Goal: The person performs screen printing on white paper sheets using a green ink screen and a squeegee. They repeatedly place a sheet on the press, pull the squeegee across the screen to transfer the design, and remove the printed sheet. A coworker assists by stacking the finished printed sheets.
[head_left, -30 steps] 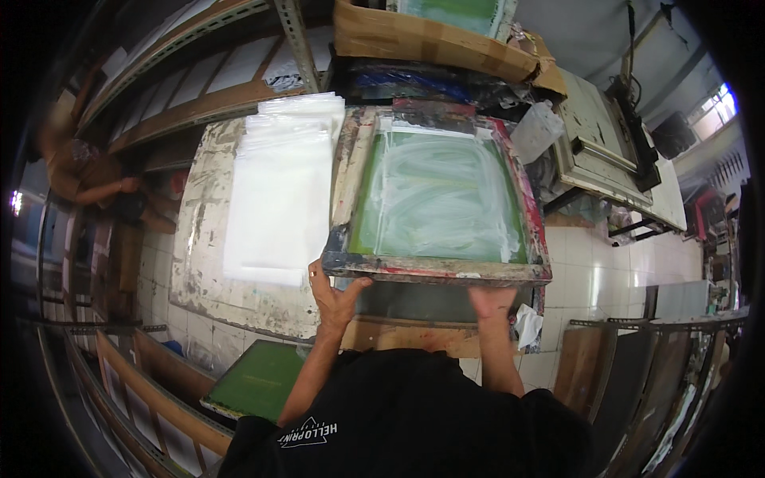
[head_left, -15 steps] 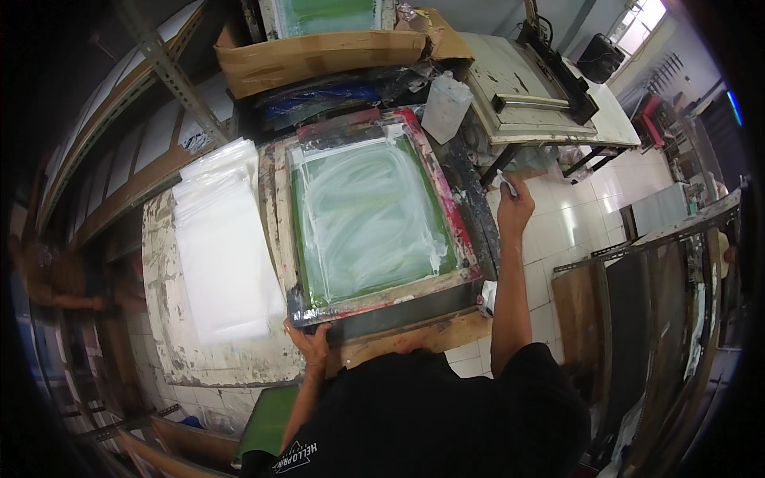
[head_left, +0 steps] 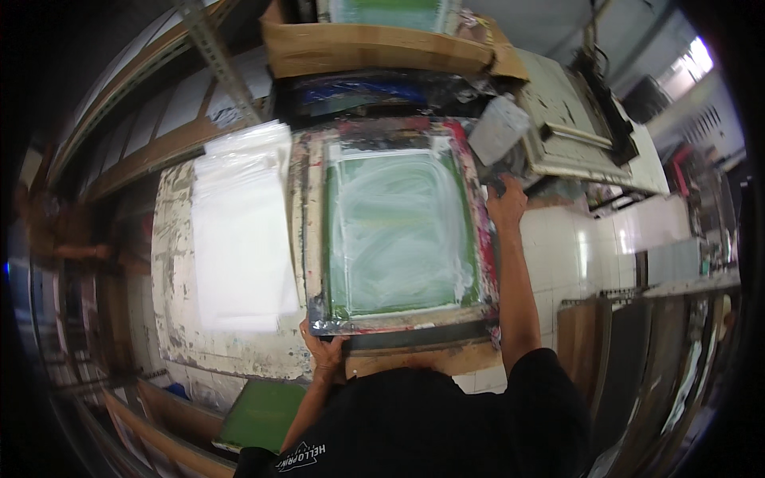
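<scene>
A wooden screen-printing frame (head_left: 312, 231) with green mesh smeared in white ink lies flat on the worn table (head_left: 175, 263). My left hand (head_left: 323, 350) grips the frame's near left corner. My right hand (head_left: 507, 203) is stretched out past the frame's far right edge, its fingers closed on something dark beside a grey-white squeegee or scraper (head_left: 497, 131); what it holds is hard to make out.
A stack of white translucent sheets (head_left: 239, 231) lies left of the frame. A cardboard box (head_left: 374, 48) and blue-black plastic sit behind it. A paint-stained stand (head_left: 574, 127) is at the right, a green panel (head_left: 259, 414) below the table, tiled floor at right.
My right hand has left the frame's near edge and reached forward along its right side to the far right. The view has swung; my left hand stays on the near corner.
</scene>
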`<act>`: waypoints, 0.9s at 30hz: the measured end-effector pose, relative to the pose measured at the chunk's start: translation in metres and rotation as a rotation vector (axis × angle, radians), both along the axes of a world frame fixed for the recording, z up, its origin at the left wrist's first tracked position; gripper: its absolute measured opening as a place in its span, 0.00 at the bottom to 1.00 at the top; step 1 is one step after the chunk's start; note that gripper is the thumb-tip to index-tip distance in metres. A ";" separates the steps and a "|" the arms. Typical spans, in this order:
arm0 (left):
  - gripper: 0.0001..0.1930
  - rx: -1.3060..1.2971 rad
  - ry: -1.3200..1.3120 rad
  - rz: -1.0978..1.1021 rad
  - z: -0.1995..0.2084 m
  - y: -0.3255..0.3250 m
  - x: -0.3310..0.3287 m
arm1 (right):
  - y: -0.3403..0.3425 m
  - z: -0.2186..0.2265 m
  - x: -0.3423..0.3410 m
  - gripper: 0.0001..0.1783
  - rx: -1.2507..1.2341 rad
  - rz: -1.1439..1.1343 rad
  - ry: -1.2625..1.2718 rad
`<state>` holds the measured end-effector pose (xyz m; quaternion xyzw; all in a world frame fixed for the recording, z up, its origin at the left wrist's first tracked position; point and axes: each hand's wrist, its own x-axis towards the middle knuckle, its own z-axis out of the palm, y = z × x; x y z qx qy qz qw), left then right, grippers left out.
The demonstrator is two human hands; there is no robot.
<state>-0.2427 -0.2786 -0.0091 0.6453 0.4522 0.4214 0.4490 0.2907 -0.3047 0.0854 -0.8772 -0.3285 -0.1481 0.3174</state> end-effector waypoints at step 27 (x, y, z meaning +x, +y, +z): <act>0.59 0.120 0.223 0.009 0.025 0.005 0.005 | -0.001 0.020 -0.224 0.46 -0.422 0.822 0.047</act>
